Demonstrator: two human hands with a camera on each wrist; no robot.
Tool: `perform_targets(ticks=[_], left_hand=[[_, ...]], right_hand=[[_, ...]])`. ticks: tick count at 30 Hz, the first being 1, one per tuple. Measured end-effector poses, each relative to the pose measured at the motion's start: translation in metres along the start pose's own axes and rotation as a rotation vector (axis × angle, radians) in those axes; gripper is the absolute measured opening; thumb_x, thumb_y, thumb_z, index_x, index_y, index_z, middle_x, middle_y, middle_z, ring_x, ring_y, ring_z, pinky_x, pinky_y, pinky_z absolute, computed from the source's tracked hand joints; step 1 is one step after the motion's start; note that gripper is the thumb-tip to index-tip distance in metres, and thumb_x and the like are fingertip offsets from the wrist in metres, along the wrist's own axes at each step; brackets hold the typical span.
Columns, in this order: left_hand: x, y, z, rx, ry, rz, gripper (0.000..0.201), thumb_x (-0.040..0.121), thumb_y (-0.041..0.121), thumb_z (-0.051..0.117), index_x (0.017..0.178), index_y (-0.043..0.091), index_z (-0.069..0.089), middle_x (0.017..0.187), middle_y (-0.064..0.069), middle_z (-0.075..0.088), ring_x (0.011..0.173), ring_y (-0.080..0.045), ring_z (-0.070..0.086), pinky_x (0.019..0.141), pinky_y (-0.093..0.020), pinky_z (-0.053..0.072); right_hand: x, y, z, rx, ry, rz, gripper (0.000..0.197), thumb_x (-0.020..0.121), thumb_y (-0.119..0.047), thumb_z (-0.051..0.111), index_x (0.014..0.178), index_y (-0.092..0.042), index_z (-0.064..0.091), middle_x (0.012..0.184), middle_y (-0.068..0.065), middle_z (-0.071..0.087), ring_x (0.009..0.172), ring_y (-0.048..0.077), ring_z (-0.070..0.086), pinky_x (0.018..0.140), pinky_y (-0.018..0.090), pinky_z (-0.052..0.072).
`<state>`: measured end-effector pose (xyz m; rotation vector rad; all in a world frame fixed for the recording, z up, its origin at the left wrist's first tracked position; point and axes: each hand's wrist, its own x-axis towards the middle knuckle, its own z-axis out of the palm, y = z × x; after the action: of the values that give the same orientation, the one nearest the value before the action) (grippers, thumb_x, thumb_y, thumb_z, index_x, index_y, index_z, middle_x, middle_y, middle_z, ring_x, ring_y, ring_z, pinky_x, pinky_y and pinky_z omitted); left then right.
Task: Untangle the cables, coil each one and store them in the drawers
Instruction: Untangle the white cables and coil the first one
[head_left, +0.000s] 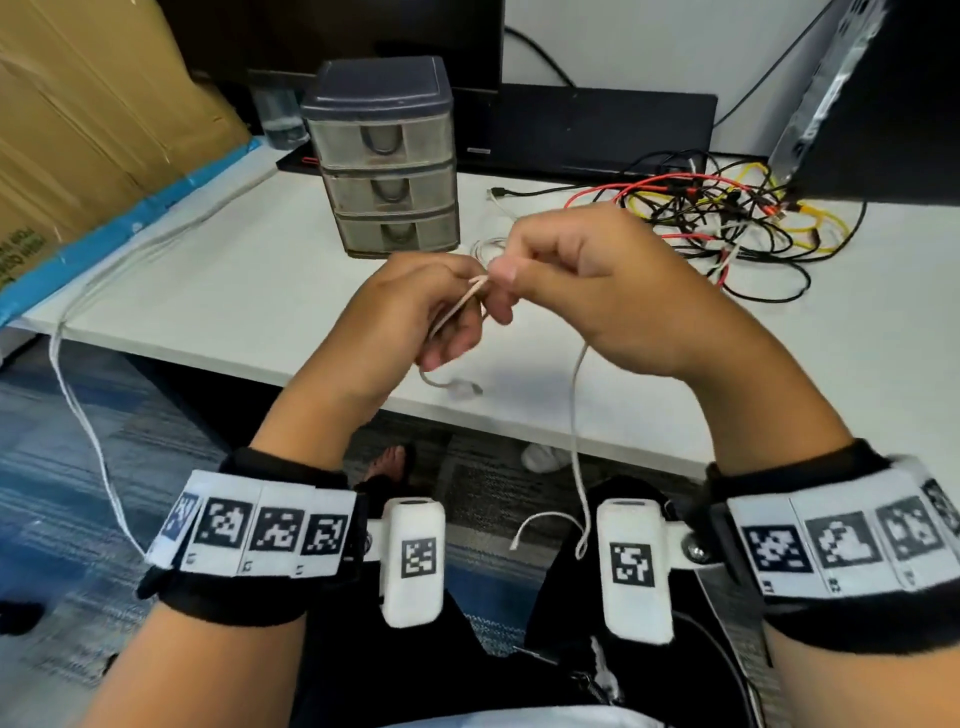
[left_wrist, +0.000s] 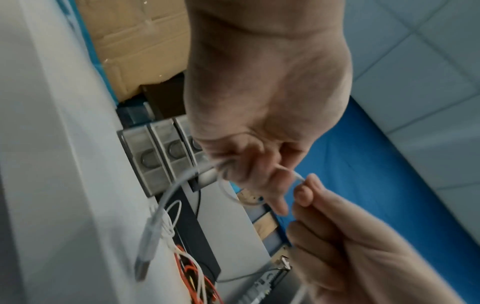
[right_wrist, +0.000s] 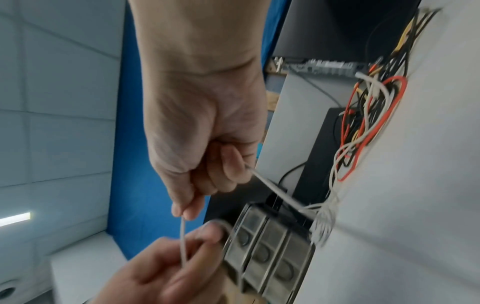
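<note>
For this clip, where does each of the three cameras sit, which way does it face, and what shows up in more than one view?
Head: on the head, looking forward and down at both hands, left hand and right hand, pinching a white cable over the desk; wristbands and forearms show.
Left wrist: looks along the left hand at its fingers on the cable.
Right wrist: looks along the right hand toward the tangled cables.
Shared: all three show the drawer unit.

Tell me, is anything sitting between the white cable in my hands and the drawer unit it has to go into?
Nothing visible does. The white cable is pinched by the left hand and right hand above the desk edge, and the desk before the drawer unit looks bare. All three drawers are closed.
</note>
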<state>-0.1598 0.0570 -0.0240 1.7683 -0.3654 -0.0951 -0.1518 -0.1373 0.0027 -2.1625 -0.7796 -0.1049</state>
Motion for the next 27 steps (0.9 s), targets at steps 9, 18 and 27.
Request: perform_targets(ticks=[9,18,27], left_hand=[[-0.007,0.007,-0.003,-0.458,-0.001,0.090,0.037,0.108,0.014,0.038,0.127,-0.004,0.064,0.060,0.000,0.055,0.041,-0.006,0.038,0.047,-0.018,0.025],[0.005,0.010,0.013,-0.246,0.431,0.025,0.028,0.111,0.014,0.040,0.099,0.009,0.065,0.085,-0.007,0.080,0.085,-0.018,0.077,0.075,-0.025,0.058],[-0.012,-0.002,0.000,-0.289,-0.062,-0.155,0.040,0.105,0.021,0.042,0.093,-0.003,0.072,0.051,0.001,0.031,0.048,-0.012,0.016,0.049,-0.026,0.011]], right_hand=[[-0.006,0.013,0.008,0.045,-0.028,0.144,0.034,0.110,-0.027,0.042,0.089,-0.009,0.062,0.054,-0.026,0.049,0.051,0.002,0.040,0.054,0.017,0.031],[-0.011,-0.015,0.029,0.154,-0.471,0.132,0.032,0.109,-0.019,0.043,0.096,-0.007,0.070,0.062,-0.005,0.043,0.048,0.001,0.038,0.051,0.010,0.034],[-0.011,0.020,0.013,0.079,0.055,0.178,0.031,0.105,-0.030,0.052,0.082,-0.013,0.063,0.063,-0.010,0.054,0.060,0.011,0.047,0.059,0.031,0.040]])
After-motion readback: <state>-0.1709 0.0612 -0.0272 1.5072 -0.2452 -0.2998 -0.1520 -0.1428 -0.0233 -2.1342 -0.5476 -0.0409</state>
